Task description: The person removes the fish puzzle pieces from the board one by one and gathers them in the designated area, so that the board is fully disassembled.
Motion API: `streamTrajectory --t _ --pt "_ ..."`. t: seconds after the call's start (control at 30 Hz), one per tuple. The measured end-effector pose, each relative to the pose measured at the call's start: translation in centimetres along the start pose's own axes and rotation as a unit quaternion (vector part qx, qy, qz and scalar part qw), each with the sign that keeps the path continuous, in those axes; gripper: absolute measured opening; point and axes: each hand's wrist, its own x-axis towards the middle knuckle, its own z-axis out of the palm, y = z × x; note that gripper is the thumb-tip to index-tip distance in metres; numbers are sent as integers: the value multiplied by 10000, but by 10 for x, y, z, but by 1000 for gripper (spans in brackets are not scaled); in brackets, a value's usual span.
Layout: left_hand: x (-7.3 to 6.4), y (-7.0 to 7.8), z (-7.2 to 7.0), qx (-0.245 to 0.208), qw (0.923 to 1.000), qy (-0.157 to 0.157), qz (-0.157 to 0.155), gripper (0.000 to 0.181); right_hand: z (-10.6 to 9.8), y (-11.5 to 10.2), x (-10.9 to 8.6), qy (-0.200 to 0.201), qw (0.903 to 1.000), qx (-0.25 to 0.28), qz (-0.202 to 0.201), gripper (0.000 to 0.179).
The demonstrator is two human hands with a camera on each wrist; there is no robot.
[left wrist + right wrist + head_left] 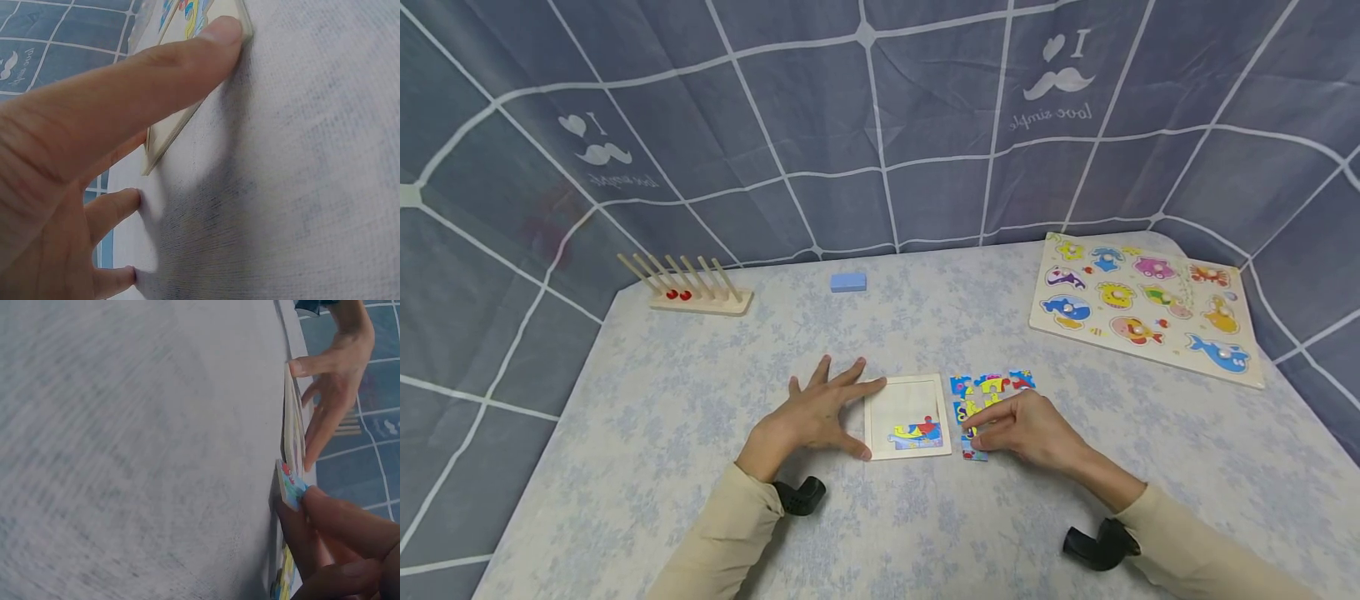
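A square wooden puzzle tray (946, 417) lies on the table, with several joined jigsaw pieces (916, 435) in its lower right part. My left hand (815, 415) is spread at the tray's left side; its thumb (212, 44) touches the near corner and its index finger the far one. Just right of the tray, loose jigsaw pieces (992, 384) lie in rough rows. Over them is my right hand (1028, 429), pinching the nearest puzzle piece (290, 485) between thumb and finger. This piece (974, 455) is blue with red, and partly covered by the fingertips.
A wooden peg stand (700, 305) with red beads is at the back left. Near the back edge lies a blue block (848, 282). A knob puzzle board (1150, 304) with sea animals rests at the back right, by a grey checked curtain (940, 200).
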Motion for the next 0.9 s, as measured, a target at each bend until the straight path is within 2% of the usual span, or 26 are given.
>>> streamTrajectory --t 0.13,0.3,0.53,0.9 --pt "0 0 1 -41 10000 10 21 101 3 -3 -1 358 9965 -706 -258 17" --pt "-1 0 1 -95 9999 18 60 101 8 -7 -1 718 9900 -1207 -136 16" --pt "-1 1 1 -79 10000 10 42 101 10 -10 -2 886 9868 -1353 33 15" --pt "-1 1 0 7 10000 15 -11 101 11 -19 0 1019 9692 -2236 165 15"
